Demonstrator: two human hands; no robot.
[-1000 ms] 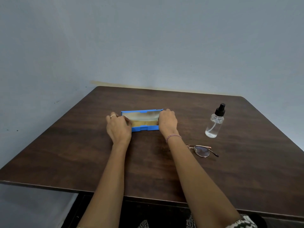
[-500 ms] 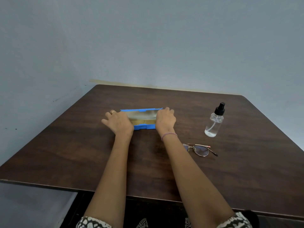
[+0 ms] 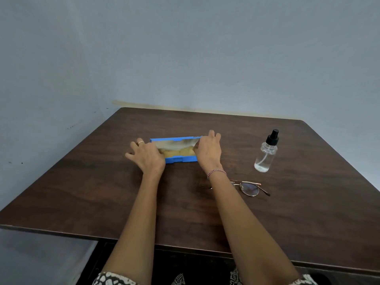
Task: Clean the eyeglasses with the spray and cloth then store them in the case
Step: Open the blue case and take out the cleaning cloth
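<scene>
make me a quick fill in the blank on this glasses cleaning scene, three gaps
The open case is coloured ____.
The spray bottle has a ____ cap.
The eyeglasses lie on the ____, outside the case.
Missing words: blue, black, table.

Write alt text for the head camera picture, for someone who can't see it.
A person's left hand rests against one end of an open blue case on a dark table, while the right hand grips the other end. A spray bottle stands to the right, eyeglasses lying nearer.
</scene>
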